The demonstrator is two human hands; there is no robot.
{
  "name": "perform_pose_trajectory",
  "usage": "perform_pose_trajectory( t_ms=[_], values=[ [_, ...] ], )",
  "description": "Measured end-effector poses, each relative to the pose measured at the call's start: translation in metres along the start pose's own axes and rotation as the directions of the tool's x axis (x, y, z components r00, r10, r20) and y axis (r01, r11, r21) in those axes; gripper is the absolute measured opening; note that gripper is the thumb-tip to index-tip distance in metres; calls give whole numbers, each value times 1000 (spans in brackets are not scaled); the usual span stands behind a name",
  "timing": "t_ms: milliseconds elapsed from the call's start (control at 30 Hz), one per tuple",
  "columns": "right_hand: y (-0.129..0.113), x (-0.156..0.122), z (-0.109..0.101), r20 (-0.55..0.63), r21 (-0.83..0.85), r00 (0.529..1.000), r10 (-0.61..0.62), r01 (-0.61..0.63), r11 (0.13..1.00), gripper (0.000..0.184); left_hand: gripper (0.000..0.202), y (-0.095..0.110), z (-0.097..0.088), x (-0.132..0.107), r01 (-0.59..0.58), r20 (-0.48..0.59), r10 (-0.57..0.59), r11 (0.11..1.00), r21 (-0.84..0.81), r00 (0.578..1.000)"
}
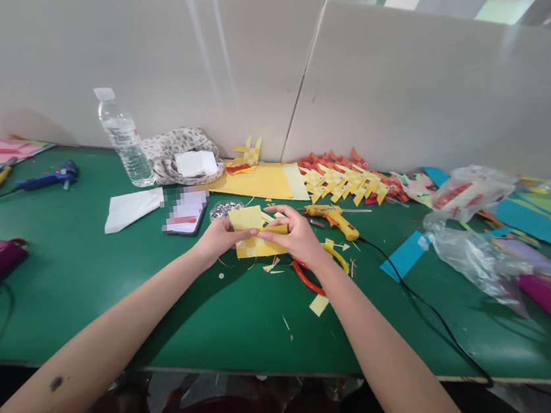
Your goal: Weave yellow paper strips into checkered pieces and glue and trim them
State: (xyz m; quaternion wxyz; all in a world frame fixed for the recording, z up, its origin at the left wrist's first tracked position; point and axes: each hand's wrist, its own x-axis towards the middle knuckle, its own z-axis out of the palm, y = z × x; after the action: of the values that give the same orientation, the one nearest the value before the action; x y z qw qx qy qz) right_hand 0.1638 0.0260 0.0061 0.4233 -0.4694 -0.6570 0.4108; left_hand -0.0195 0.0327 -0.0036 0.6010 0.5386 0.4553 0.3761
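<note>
My left hand point(220, 237) pinches the left side of a yellow piece of paper point(246, 219) between thumb and fingers. On its right side, my right hand point(296, 232) grips the same piece, where a darker yellow strip point(275, 230) shows near the thumb. Below the hands, part of a yellow checkered woven sheet point(253, 247) is visible. Scissors point(308, 277) with red and yellow handles lie partly under my right wrist. A yellow glue gun point(335, 216) rests just right of that hand. Small paper scraps point(272, 266) are scattered close by.
A water bottle point(125, 141), a phone point(186, 211) and a container of googly eyes point(226, 209) stand or lie to the left. Folded yellow and red paper pieces point(347, 182) line the back. The glue gun's cord point(415, 296) crosses the right side, near plastic bags point(475, 257).
</note>
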Motion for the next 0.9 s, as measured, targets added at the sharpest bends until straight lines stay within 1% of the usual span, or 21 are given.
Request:
perform_pose_trajectory(
  t_ms=[133, 267, 333, 400, 467, 633, 800, 900],
  values=[
    [2, 1, -1, -10, -31, 1000, -12, 12, 999, 53, 40, 4, 0, -2, 25, 33, -24, 1000, -18, 999],
    [7, 3, -3, -99, -39, 995, -5, 2, 999, 54, 41, 4, -3, 0, 30, 58, -29, 999, -29, 998],
    [9, 4, -4, -155, -43, 988, 17, -24, 999, 54, 44, 3, -3, 1, 32, 27, -31, 999, -44, 999],
    [10, 5, -5, -188, -49, 982, 38, -48, 998, 54, 44, 3, -4, 2, 36, -23, -37, 998, -59, 999],
    [11, 6, -5, -194, -54, 980, 47, -59, 997, 53, 43, 3, -3, 2, 40, -51, -43, 997, -68, 998],
    [9, 6, -5, -195, -54, 980, 49, -61, 997, 53, 43, 3, -3, 2, 38, -60, -43, 996, -74, 997],
    [9, 6, -4, -201, -40, 978, 49, -59, 997, 53, 42, 5, -3, 0, 44, 19, -42, 997, -64, 999],
    [10, 6, -4, -208, -40, 977, 54, -64, 997, 54, 40, 5, -3, 0, 40, 32, -37, 996, -83, 999]
  ],
)
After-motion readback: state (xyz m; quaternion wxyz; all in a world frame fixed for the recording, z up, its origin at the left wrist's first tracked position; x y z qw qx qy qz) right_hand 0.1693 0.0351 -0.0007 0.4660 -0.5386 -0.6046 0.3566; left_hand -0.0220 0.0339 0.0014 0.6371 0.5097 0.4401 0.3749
